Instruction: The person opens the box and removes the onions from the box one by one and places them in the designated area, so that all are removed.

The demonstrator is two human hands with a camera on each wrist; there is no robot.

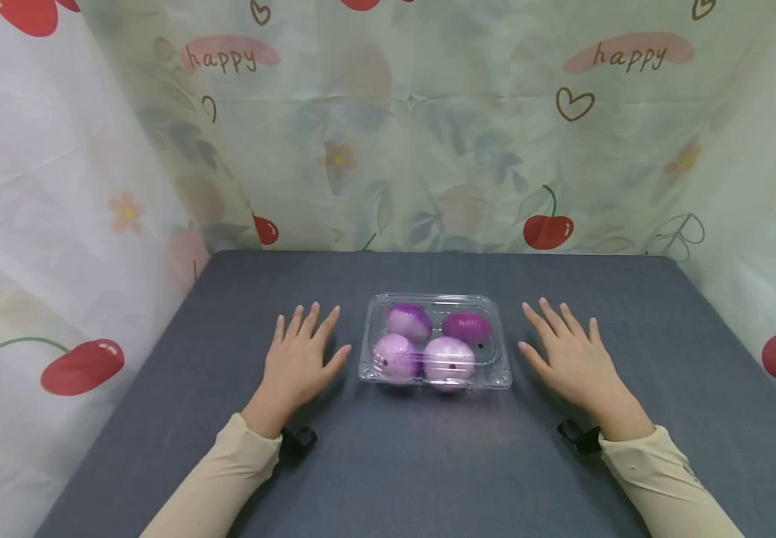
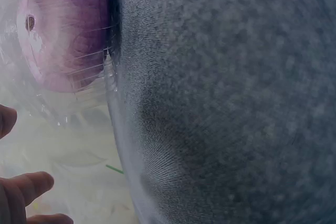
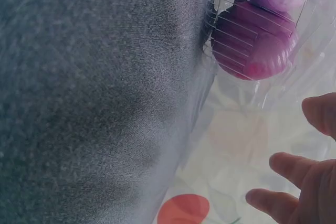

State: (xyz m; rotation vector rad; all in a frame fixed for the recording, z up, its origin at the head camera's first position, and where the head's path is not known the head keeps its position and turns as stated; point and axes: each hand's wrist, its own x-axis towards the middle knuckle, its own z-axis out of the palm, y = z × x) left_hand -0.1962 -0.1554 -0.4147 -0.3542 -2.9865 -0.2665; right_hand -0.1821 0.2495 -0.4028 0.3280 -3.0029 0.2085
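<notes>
two spread hands, one on each side of a clear, rectangular plastic box (image 1: 499,375) of round purple things.

the left hand (image 1: 300,366) and the right hand (image 1: 576,362) are palm down, fingers straight and fanned apart, with nothing in either grip; each thumb points toward the box, just beside it but not touching. whether the palms rest on the dark grey cloth-like tabletop (image 1: 441,471) i cannot tell. the box sits on that tabletop midway between the hands, holding four glossy pieces: two paler, pinkish-purple round ones (image 1: 449,361) at the front, a purple-and-white round one (image 1: 409,321) back left and a deep magenta oval one (image 1: 466,326) back right. behind hangs a pale curtain printed with red cherries (image 1: 414,149).
</notes>
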